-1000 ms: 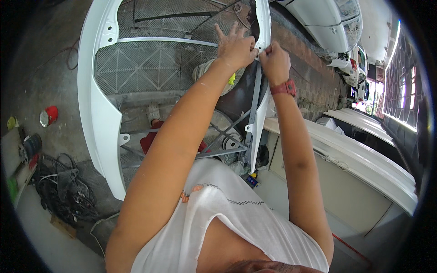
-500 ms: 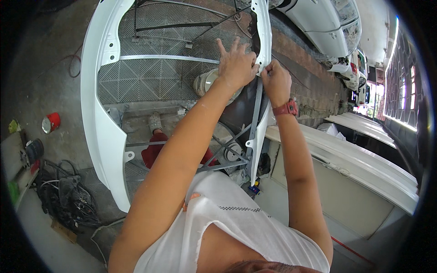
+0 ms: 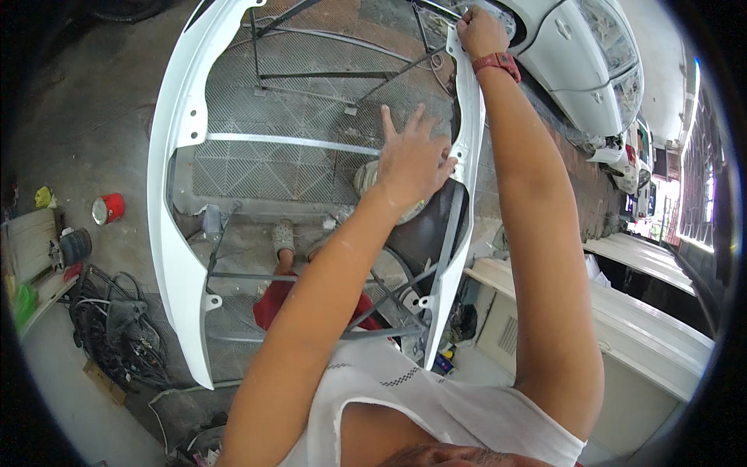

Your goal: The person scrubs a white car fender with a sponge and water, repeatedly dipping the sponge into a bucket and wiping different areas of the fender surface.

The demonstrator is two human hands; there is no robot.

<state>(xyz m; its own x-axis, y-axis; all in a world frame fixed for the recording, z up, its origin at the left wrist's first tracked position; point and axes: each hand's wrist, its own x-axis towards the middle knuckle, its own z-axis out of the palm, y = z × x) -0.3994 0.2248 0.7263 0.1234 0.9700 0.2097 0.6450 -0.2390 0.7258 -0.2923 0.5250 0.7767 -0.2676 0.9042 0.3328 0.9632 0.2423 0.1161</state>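
Observation:
A long white car body panel [image 3: 458,214] with a scalloped inner edge lies on the right side of a dark metal stand [image 3: 327,75]. My left hand [image 3: 412,159] reaches over the stand with its fingers spread, its thumb side against the panel's inner edge near some small holes. At the far end of that panel, my right hand [image 3: 481,33] is closed at the rim, a red watch on its wrist; what its fingers hold, if anything, is hidden. A second white panel [image 3: 162,187], curved, runs along the stand's left side.
Below the stand are a bucket [image 3: 366,177], mostly behind my left arm, and a patterned grey mat [image 3: 257,167]. A red can [image 3: 113,208] and black cables [image 3: 117,327] lie at left. A white car [image 3: 572,62] stands far right, a cream panel [image 3: 498,272] nearer.
My right hand has moved away from beside the left hand to the far end of the right panel. My left hand stays by the inner edge. The whole view has shifted slightly.

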